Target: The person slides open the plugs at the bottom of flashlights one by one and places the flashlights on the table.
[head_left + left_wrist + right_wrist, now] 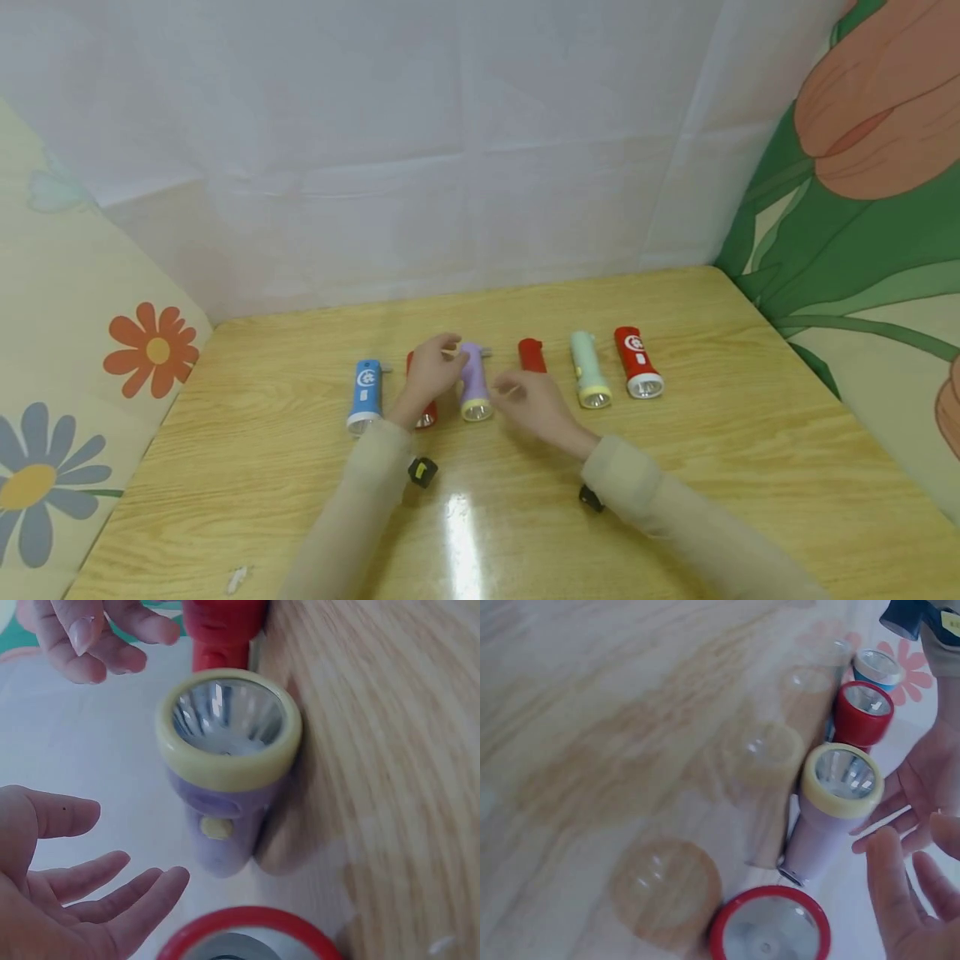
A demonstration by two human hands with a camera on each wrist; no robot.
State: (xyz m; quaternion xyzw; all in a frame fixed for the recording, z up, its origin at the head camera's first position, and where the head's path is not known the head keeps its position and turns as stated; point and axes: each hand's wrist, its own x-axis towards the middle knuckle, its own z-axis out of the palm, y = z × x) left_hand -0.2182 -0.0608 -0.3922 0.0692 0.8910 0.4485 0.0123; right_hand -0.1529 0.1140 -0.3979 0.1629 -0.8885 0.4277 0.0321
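A purple flashlight [473, 379] with a pale yellow head lies on the table between both hands. In the head view my left hand [435, 371] hovers just left of it, over a red flashlight [429, 414] that it partly covers. The left wrist view shows its fingers [82, 877] spread beside the purple barrel, holding nothing. My right hand [534, 407] is on the other side, overlapping the lower part of a second red flashlight [532, 354]. Its fingers [892, 892] are loosely bent around nothing in the right wrist view.
A blue flashlight [366, 392] lies at the row's left end. To the right are a mint green flashlight [587, 367] and a red one with a white head [636, 360]. White cloth [450, 208] hangs behind the wooden table [712, 467]; floral panels flank it.
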